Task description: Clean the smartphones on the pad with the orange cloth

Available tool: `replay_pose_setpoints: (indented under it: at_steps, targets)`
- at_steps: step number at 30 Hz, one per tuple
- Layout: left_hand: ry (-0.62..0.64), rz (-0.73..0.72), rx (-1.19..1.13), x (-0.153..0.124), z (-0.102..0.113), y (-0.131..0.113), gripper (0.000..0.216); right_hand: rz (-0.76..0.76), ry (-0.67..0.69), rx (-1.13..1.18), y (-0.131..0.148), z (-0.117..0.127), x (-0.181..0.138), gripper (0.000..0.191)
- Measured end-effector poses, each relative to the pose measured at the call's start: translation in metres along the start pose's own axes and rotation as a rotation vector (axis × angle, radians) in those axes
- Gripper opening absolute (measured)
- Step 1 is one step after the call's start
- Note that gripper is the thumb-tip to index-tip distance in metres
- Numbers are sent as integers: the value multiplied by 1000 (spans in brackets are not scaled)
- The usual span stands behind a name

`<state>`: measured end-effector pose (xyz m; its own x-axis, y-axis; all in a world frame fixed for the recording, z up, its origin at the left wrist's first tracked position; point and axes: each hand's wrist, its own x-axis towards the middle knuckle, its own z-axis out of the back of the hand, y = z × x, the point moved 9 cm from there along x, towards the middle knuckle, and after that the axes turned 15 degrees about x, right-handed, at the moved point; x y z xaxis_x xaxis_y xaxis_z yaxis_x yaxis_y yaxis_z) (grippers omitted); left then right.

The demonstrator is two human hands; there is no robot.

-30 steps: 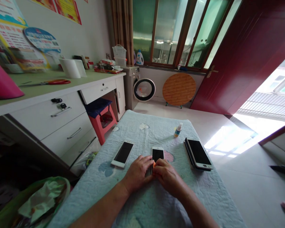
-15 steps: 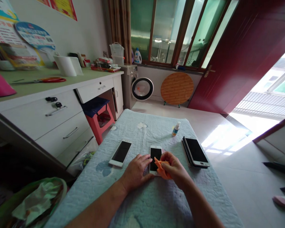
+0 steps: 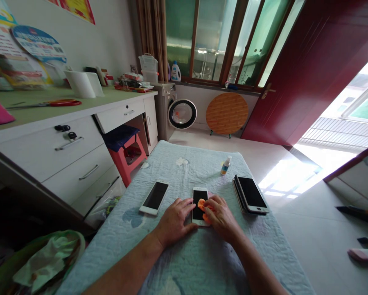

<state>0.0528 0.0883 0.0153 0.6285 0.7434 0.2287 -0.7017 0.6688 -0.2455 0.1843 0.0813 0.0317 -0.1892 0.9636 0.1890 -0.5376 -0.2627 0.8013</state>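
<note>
A white smartphone (image 3: 199,194) with a dark screen lies face up on the quilted blue cover, between my hands. My left hand (image 3: 175,221) steadies it at its left edge, fingertips on the side and thumb near the lower end. Pinched under the fingers of my right hand (image 3: 223,216) is a crumpled orange cloth (image 3: 201,203), pressed against the phone's screen. Left of my hands rests a second white smartphone (image 3: 154,197), screen up. On the right, a stack of phones (image 3: 251,194) has a white-framed one on top. Part of the cloth is hidden by my right hand.
A small spray bottle (image 3: 225,165) stands near the far right of the blue cover (image 3: 190,262). To the left are a white drawer desk (image 3: 48,143), a red stool (image 3: 131,157) and a lined bin (image 3: 76,246). Beyond, a washing machine door (image 3: 182,114) hangs open.
My right hand has lowered and flattened, bringing the orange cloth down onto the phone's screen. My left hand keeps its place at the phone's edge. The view has shifted slightly.
</note>
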Motion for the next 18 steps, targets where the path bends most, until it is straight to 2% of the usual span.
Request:
replay_pose_setpoints:
  at_steps: [1, 3, 5, 11, 18]
  targets:
    - [2, 0, 0, 0, 0, 0, 59, 16, 31, -13, 3, -2, -1, 13]
    - [2, 1, 0, 0, 0, 0, 59, 45, 57, -33, 6, -3, -2, 22]
    - [1, 2, 2, -1, 0, 0, 60, 69, 51, -47, 6, -3, -2, 27]
    - [-6, -3, -9, 0, 2, -1, 60, 100, 0, -67, 4, -12, 1, 24]
    - [-20, 4, -50, 1, 4, -1, 55, 159, 160, -2, 24, -35, -4, 20]
